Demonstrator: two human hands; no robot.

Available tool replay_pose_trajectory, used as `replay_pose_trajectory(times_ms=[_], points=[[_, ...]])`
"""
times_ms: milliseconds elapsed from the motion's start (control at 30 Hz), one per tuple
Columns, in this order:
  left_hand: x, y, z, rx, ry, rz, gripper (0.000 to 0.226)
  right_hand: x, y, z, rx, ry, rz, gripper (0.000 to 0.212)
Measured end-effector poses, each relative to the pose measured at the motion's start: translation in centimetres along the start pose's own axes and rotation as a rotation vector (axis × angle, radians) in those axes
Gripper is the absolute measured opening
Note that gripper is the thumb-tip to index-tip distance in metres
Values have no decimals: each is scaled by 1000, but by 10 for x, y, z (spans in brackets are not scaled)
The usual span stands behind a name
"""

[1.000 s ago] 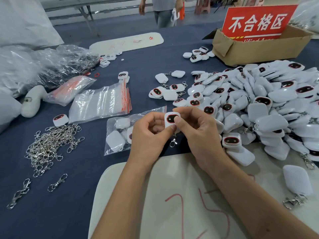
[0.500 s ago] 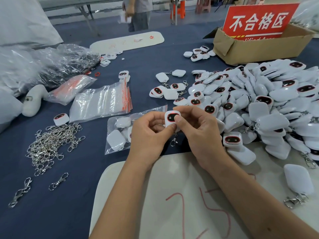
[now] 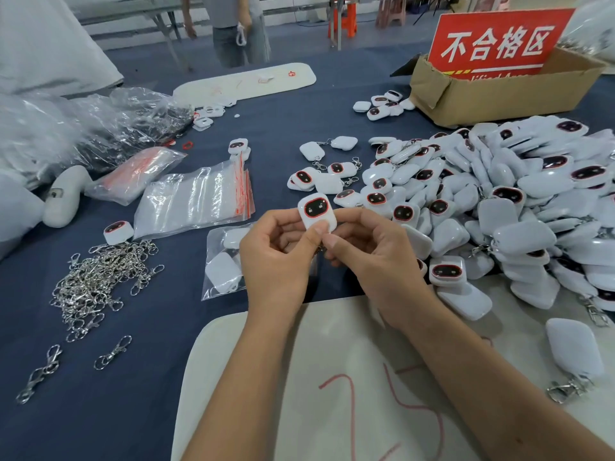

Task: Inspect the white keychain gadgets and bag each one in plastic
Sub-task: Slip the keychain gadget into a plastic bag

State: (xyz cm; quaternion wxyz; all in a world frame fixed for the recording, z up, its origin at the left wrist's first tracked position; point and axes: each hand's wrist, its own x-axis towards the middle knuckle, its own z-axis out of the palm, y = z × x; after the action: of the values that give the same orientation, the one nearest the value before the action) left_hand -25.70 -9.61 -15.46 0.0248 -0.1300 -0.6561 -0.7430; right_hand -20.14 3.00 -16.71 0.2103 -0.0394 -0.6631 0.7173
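One white keychain gadget (image 3: 316, 211) with a black, red-rimmed face is held up in front of me, face toward the camera. My left hand (image 3: 278, 261) pinches its lower edge with the thumb, and my right hand (image 3: 372, 257) pinches it from the right beside that thumb. Its clasp is hidden behind my fingers. A big heap of the same gadgets (image 3: 499, 201) covers the table to the right. Just left of my left hand lies a clear plastic bag (image 3: 223, 264) with a few white gadgets inside. A stack of empty zip bags (image 3: 196, 197) with red strips lies further left.
A pile of metal clasps (image 3: 100, 277) lies at the left, with loose clasps (image 3: 111, 352) nearer me. A cardboard box (image 3: 499, 91) with a red sign stands at the back right. A white board (image 3: 332, 387) marked in red lies under my forearms. Another person (image 3: 233, 28) stands beyond the table.
The gadget has been raised and tipped, so its whole face shows above my fingers. My right thumb has slid off the face to its lower edge. The person at the back has shifted.
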Motion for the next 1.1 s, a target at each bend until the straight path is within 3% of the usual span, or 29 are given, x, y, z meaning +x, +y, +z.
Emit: replay_pose_trajectory(times_ms=[267,400,533,733,833,967,1100], points=[[-2,1,2,162,-18,43,6,1,-1,0,61,67,31,4],[-5,4,3,238,43,99,12,1,-1,1,68,106,49,13],[-3,-1,-1,469,109,157,5,2,-1,2,107,170,73,10],[-4,-5,0,821,41,112,29,3,-1,4,91,248,63,11],[-6,-3,0,866,54,107,26,2,0,4,92,252,76,10],[-6,2,0,910,50,70,5,1,2,4,52,271,85,5],[-4,5,-2,902,78,31,17,1,5,5,-16,291,58,4]])
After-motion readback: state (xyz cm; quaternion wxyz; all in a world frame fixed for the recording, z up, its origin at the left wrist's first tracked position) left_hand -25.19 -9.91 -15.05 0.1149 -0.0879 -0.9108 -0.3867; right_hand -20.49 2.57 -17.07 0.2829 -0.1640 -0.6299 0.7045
